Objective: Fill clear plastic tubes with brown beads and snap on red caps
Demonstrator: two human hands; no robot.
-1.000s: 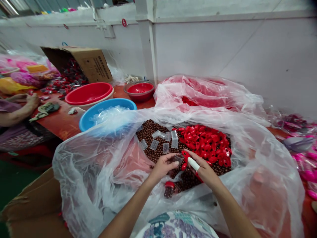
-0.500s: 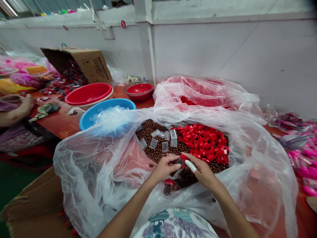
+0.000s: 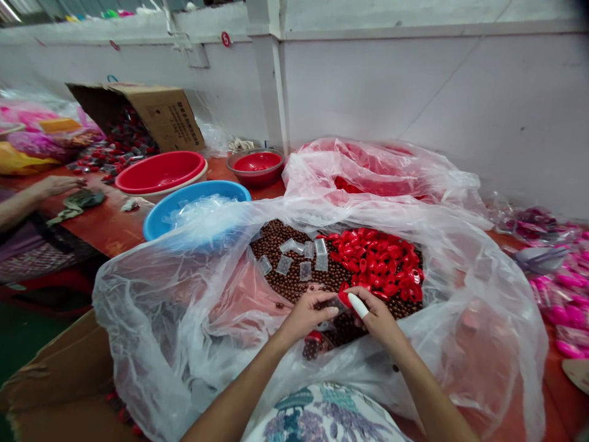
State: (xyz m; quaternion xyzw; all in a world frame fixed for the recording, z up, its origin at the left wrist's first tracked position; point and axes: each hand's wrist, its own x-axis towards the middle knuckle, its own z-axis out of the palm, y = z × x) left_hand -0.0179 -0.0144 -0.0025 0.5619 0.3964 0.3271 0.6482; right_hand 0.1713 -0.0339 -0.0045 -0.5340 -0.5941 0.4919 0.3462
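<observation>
The left hand (image 3: 306, 316) and the right hand (image 3: 377, 316) meet over a heap of brown beads, and between their fingertips sits a small clear plastic vial (image 3: 332, 303) with a red cap (image 3: 345, 299) pressed against it. The left grip is closed around the vial; the right grip pinches the cap, its forefinger sheathed in a white finger cot (image 3: 358, 305) that is smooth and rubbery. Whether the cap is seated on the vial cannot be told.

Just below the hands a filled vial (image 3: 313, 345) with a red cap lies on its side, dark beads showing through its wall. The brown beads (image 3: 285, 279) are small, round and matte, packed in a dense layer. On them lie several empty clear vials (image 3: 301, 261), squarish and translucent, and to the right a pile of glossy red caps (image 3: 380, 261). All of it sits in a big thin clear plastic bag (image 3: 175, 307), crumpled and cloudy, its mouth rolled wide inside a cardboard box (image 3: 59, 380).

Beyond it on the reddish-brown bench (image 3: 105, 224) stand a blue basin (image 3: 161, 218) holding clear film, a red basin (image 3: 159, 172) and a smaller red bowl (image 3: 256, 164). A tipped cardboard carton (image 3: 161, 116) spills more capped vials. Another person's hand (image 3: 57, 184) rests on the bench at the left. Behind runs a pale painted wall (image 3: 414, 98).
</observation>
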